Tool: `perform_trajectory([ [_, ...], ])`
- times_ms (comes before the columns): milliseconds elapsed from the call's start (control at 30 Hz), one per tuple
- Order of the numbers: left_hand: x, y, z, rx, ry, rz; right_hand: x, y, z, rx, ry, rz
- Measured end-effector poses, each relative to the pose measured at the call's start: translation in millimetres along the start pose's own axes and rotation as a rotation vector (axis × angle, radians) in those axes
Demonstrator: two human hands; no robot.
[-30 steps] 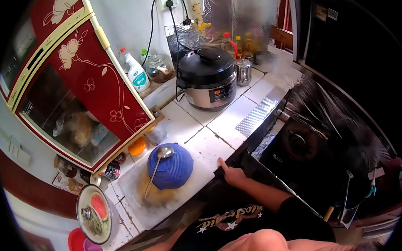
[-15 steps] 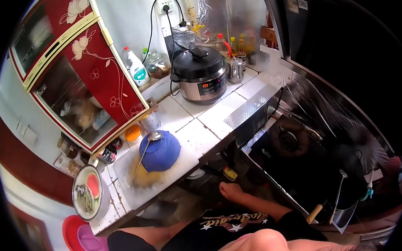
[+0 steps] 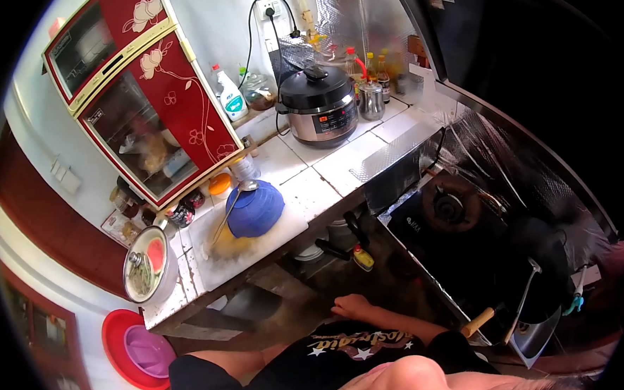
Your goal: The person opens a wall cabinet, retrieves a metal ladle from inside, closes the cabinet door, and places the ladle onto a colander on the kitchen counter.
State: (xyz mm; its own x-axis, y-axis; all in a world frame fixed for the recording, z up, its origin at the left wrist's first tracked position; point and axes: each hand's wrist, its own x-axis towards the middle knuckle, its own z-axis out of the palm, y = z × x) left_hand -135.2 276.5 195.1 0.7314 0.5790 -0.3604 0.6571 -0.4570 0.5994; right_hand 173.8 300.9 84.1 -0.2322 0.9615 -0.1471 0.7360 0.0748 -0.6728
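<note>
The person's right hand (image 3: 353, 307) hangs in front of the bench (image 3: 317, 198), below its front edge, fingers curled in narrow with nothing visible in them; the left hand is hidden behind the shirt, so its state cannot be told. Nearest the right hand is a yellow object (image 3: 362, 259), under the bench by its front edge. On the bench, a white board (image 3: 293, 219) reaches the front edge and carries a blue basket (image 3: 258, 213) — upside down, a spoon (image 3: 249, 186) lying across it, a yellowish patch beside it. At the left end stands a bowl (image 3: 167, 284) under a glass lid, greens and a red slice showing. Below that end, a purple basin (image 3: 151, 352) sits inside a red basin (image 3: 114, 346). Toward the back edge stands a cooker (image 3: 322, 110), its lid on — contents hidden — with a metal canister (image 3: 371, 101) just beside it. White tile shows between board and cooker; dark floor shows between the bench's front edge and the stove (image 3: 428, 252).
</note>
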Motion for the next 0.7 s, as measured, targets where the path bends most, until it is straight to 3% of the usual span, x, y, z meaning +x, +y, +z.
perform_trajectory([
  [300,-13,7,7,0.028,0.024,0.016,0,2,18,0.074,-0.024,-0.103],
  [700,-18,5,17,0.021,0.018,0.058,-8,-1,20,0.115,-0.110,-0.034],
])
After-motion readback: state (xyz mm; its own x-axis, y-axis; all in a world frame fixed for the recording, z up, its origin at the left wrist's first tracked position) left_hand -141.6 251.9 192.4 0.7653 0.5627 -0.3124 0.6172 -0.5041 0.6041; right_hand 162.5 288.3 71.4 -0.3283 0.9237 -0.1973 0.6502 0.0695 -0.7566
